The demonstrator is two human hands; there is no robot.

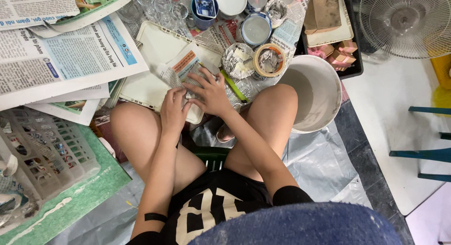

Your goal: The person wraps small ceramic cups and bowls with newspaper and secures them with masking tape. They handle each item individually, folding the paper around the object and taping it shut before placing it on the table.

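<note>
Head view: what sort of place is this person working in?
Probably a home or small workshop floor used for packing crockery: newspaper sheets spread about, cups and bowls stuffed with paper, a white bucket, and a plastic sheet on the floor.

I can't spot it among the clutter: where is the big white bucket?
In the head view, the white bucket stands on the floor right of the person's right knee, just below a black tray and left of the fan.

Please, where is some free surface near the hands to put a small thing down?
The left part of the white tray, between the newspapers and the left hand, is bare. Behind the right hand, cups and paper-stuffed bowls crowd everything up to the white bucket.
</note>
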